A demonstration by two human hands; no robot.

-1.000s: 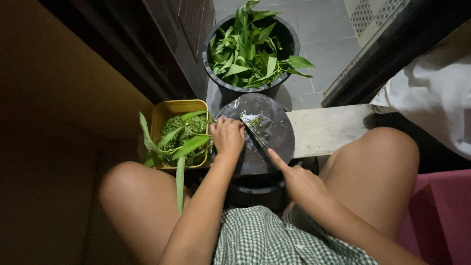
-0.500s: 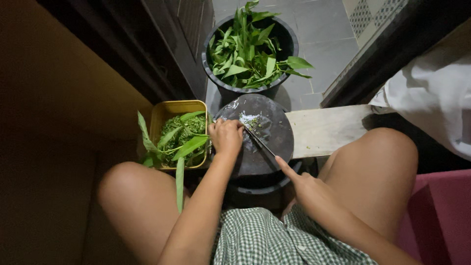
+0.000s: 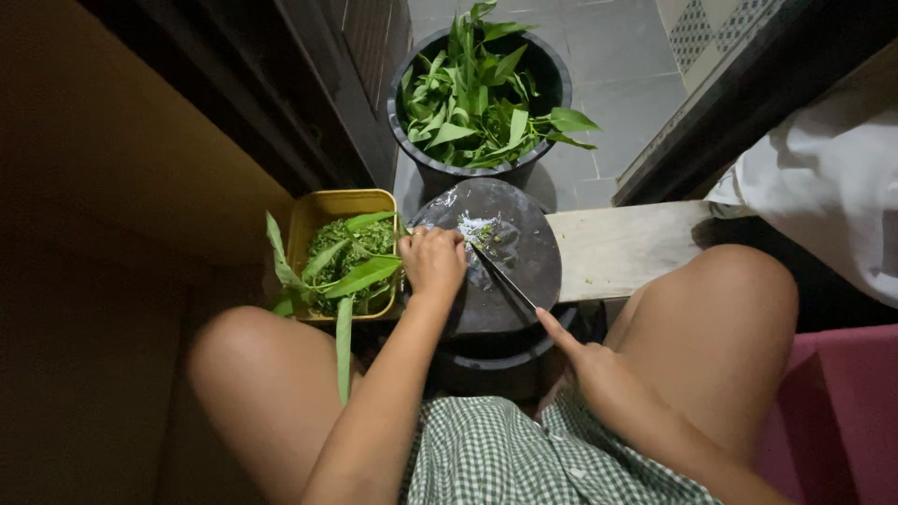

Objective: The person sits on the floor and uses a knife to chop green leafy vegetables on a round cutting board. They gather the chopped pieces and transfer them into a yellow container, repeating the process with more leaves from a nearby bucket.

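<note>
The left hand [image 3: 432, 262] presses curled fingers on greens on the round chopping board [image 3: 524, 271]; the right hand [image 3: 585, 360] grips a knife [image 3: 500, 274], blade just beside them.

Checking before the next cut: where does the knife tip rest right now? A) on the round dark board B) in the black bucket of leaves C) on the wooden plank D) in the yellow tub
A: the knife, held by the right hand, points onto the round dark board beside the left hand.

Left hand [image 3: 432, 263] rests curled on the round dark chopping board [image 3: 524, 271]. Right hand [image 3: 587, 360] grips a long-bladed knife [image 3: 502, 278], tip at chopped greens [image 3: 485, 230]. Adjacent: yellow rectangular plastic tub [image 3: 323, 209], black round bucket [image 3: 552, 75] of leaves.
</note>
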